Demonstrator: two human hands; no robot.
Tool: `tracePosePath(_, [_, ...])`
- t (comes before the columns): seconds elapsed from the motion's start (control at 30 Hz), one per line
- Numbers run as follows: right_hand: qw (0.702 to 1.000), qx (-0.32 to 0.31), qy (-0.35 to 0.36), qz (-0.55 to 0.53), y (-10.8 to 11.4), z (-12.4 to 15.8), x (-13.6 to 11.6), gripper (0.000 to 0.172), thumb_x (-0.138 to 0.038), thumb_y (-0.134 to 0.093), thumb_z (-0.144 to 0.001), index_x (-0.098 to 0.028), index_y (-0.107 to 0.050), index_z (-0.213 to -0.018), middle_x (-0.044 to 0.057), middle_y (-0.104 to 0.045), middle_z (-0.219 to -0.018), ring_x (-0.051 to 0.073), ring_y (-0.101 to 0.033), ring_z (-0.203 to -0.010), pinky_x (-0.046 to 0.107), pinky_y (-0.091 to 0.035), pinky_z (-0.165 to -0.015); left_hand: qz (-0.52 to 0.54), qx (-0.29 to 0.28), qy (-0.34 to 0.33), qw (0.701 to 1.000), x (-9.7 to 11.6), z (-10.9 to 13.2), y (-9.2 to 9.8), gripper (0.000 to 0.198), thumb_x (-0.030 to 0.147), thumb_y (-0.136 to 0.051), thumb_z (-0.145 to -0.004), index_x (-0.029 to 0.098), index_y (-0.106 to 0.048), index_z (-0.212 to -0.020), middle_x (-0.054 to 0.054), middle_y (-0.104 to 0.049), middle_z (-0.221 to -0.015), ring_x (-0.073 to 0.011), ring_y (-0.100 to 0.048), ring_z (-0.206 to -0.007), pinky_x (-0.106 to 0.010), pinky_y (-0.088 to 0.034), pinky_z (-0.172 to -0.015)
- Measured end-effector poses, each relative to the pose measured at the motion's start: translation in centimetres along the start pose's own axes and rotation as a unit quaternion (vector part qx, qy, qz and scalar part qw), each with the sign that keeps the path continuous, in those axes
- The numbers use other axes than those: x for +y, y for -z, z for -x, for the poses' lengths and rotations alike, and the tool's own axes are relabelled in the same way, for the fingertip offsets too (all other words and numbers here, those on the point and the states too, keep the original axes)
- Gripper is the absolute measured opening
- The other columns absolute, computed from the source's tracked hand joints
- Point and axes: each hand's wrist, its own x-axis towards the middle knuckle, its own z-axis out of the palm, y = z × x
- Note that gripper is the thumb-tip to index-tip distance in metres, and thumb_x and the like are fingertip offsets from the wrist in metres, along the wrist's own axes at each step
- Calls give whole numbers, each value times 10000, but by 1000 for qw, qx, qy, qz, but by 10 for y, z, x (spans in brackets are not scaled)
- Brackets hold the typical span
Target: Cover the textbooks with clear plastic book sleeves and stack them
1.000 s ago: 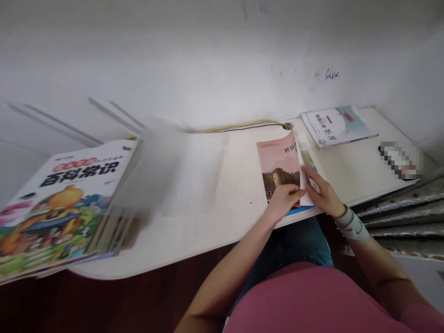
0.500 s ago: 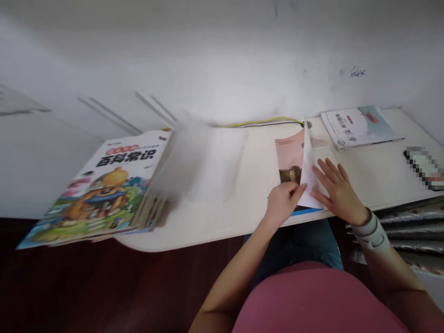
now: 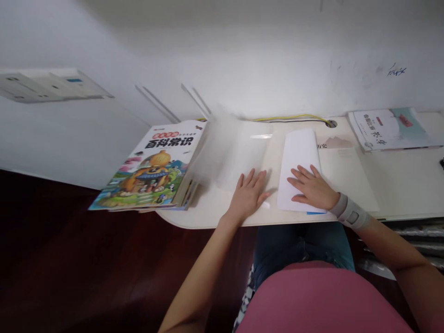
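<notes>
My right hand [image 3: 313, 188] lies flat, fingers spread, on the white inside of an opened book cover [image 3: 298, 159] near the desk's front edge. The book's first page [image 3: 347, 173] shows to the right of it. My left hand [image 3: 248, 194] rests open on the white desk [image 3: 398, 185], its fingers touching the edge of a translucent plastic sheet [image 3: 236, 150]. A grey band is on my right wrist.
A stack of picture books [image 3: 152, 169] with a cartoon cover overhangs the desk's left end. Another thin book [image 3: 390, 129] lies at the back right. A yellow cable [image 3: 294, 118] runs along the wall to a hole in the desk.
The pink cover has been turned fully open and lies flat, white side up. My left hand let go of it and moved left onto the desk. The view has shifted to the left.
</notes>
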Motion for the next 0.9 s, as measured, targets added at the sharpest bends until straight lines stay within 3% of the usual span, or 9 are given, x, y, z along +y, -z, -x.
tracePosePath(0.17, [1000,1,0,12,-4,-6,-6,542,-485,-445,-923,-160,-485,-1355,158,-420,-1463,339,-317,-1374,596,-213,-1096,24,49,4,999,0,3,-2,670,535,-252,-950,160,-189,-1502,-129,-446,-1452,-287,-297,-1402,-510,-199,-1139])
tracePosePath(0.37, [1000,13,13,5,-10,-17,-18,541,-485,-454,-919,-161,-480,-1351,160,-433,-1453,332,-343,-1358,603,-211,-1092,14,37,27,999,3,1,0,675,529,-271,-947,122,-244,-1486,-143,-467,-1433,-299,-317,-1390,-505,-216,-1133])
tracePosePath(0.6, [999,17,36,2,-7,-27,-39,559,-478,-463,-919,-104,-477,-1334,190,-495,-1394,314,-407,-1319,586,-221,-1098,-27,18,45,998,29,-1,9,680,524,-417,-901,175,-306,-1473,-127,-365,-1503,-350,-213,-1423,-592,-171,-1126])
tracePosePath(0.77, [1000,-3,9,21,18,-50,-16,477,-398,-443,-943,-114,-487,-1323,174,-487,-1406,305,-403,-1325,573,-228,-1097,-23,-31,48,998,38,0,12,543,467,-380,-933,229,-414,-1420,-122,-332,-1520,-371,-251,-1406,-616,-245,-1087])
tracePosePath(0.9, [997,-60,-40,34,21,-77,9,518,-433,-463,-926,-90,-494,-1313,209,-433,-1438,317,-357,-1356,583,-198,-1103,-25,-21,53,998,39,1,8,539,434,-368,-941,218,-394,-1434,-127,-353,-1507,-370,-254,-1405,-623,-225,-1093])
